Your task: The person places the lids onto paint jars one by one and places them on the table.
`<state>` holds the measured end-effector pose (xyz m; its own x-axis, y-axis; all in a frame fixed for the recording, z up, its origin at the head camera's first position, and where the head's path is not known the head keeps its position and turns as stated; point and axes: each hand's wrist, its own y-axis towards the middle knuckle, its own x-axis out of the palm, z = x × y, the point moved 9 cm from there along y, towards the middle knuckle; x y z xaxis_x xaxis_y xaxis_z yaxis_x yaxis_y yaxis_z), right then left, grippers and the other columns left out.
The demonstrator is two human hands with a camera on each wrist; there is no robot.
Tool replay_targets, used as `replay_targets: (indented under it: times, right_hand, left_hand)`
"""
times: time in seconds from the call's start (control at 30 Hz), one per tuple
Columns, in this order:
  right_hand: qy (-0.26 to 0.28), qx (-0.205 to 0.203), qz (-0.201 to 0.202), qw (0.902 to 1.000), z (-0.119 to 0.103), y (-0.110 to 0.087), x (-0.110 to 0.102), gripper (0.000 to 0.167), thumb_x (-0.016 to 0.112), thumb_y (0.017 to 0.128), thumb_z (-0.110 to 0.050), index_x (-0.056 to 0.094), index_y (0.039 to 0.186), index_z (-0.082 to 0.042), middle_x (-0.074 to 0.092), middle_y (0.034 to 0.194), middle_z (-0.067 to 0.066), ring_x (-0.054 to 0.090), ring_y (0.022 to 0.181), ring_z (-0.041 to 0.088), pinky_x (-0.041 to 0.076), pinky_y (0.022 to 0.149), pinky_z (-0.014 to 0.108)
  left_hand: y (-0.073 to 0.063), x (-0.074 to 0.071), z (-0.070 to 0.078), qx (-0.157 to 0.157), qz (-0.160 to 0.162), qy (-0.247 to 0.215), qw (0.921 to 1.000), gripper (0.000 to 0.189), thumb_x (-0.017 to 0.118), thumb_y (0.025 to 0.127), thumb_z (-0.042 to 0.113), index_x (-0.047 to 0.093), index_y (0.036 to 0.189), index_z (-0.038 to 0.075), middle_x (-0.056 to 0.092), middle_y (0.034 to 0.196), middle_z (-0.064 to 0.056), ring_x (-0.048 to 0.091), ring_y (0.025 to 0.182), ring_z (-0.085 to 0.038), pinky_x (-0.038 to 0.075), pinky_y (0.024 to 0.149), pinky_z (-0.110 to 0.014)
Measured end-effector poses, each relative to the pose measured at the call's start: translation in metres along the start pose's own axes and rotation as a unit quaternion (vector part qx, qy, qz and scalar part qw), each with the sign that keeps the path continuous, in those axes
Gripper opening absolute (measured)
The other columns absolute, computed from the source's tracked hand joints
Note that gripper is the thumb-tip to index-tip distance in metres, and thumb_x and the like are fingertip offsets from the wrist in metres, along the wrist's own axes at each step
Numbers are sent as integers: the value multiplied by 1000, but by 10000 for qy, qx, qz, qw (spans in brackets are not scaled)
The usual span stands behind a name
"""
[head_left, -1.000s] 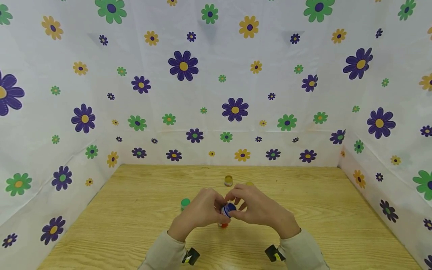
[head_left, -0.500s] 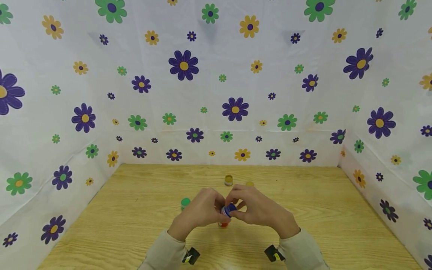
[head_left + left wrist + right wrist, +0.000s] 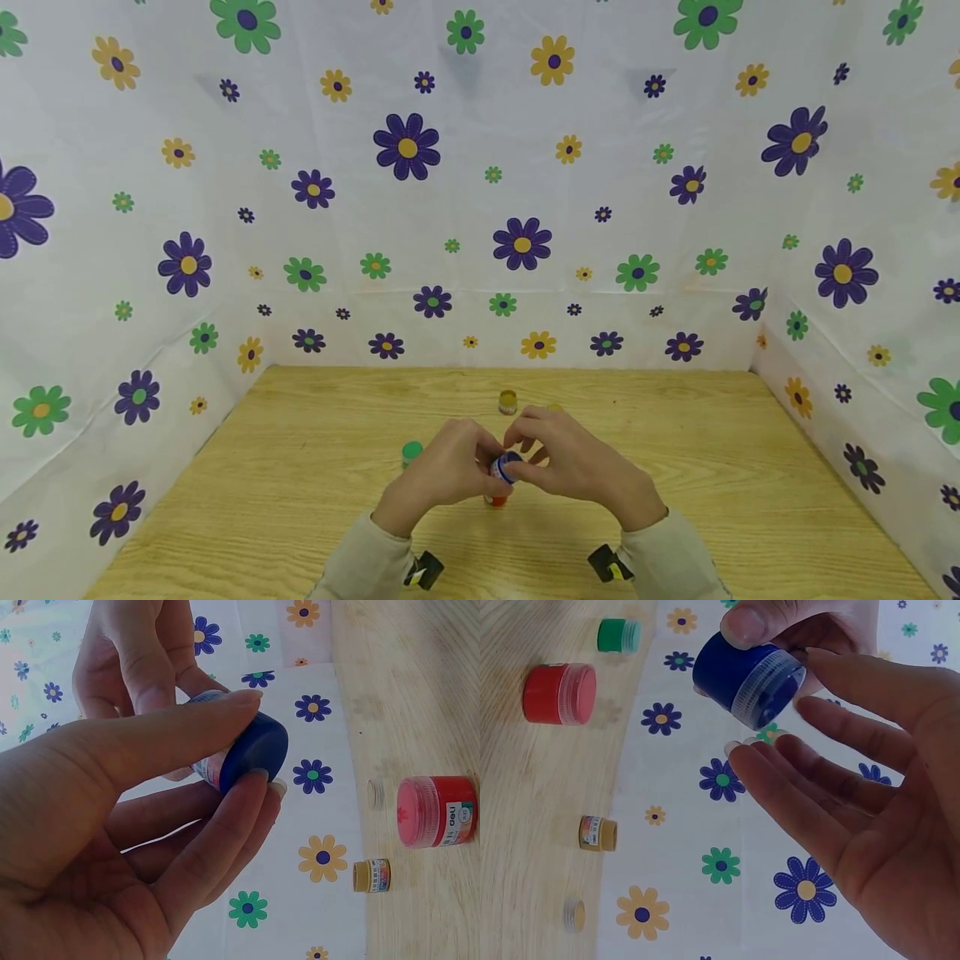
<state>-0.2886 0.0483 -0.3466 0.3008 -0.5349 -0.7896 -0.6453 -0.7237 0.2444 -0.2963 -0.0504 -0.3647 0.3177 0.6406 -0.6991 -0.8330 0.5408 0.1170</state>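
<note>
A blue paint jar (image 3: 727, 671) with a clear ribbed lid (image 3: 769, 688) is held tilted above the table, between both hands. My left hand (image 3: 453, 467) grips its blue body, with the thumb on one side and fingers on the other, as the left wrist view shows. My right hand (image 3: 573, 462) is at the lid end. In the right wrist view its thumb is at the lid's edge, while the other fingers (image 3: 787, 795) spread beside the lid with a small gap. A red paint jar (image 3: 497, 501) stands below the hands, partly hidden by them.
A green-topped jar (image 3: 412, 452) stands left of my left hand. Farther back is a small yellow jar (image 3: 507, 402), apparently lidless, with a small round lid (image 3: 574, 915) lying near it. A flower-printed cloth (image 3: 480, 208) walls the wooden table (image 3: 300, 467) on three sides.
The blue jar's lid end tipped to the right half a second ago and now faces more upward again. My right fingers shifted slightly around the lid; my left hand stayed in place.
</note>
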Motion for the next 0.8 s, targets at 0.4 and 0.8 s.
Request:
replay_targets:
  times: [0.4, 0.8]
  right_hand:
    - [210, -478, -104, 9986, -10, 0, 3, 19, 76, 89, 3, 68, 99, -11, 61, 107, 3, 66, 103, 16, 61, 88, 28]
    - [357, -108, -151, 9992, -3, 0, 4, 12, 73, 94, -4, 68, 105, -8, 63, 105, 5, 70, 97, 16, 59, 80, 19]
  left_hand:
    - [0, -1, -1, -146, -13, 62, 9999, 14, 88, 79, 7, 81, 91, 4, 78, 80, -4, 67, 66, -6, 54, 59, -19]
    - [1, -1, 0, -119, -1, 40, 9999, 12, 88, 78, 6, 80, 87, 5, 78, 78, -3, 67, 65, -5, 53, 57, -19]
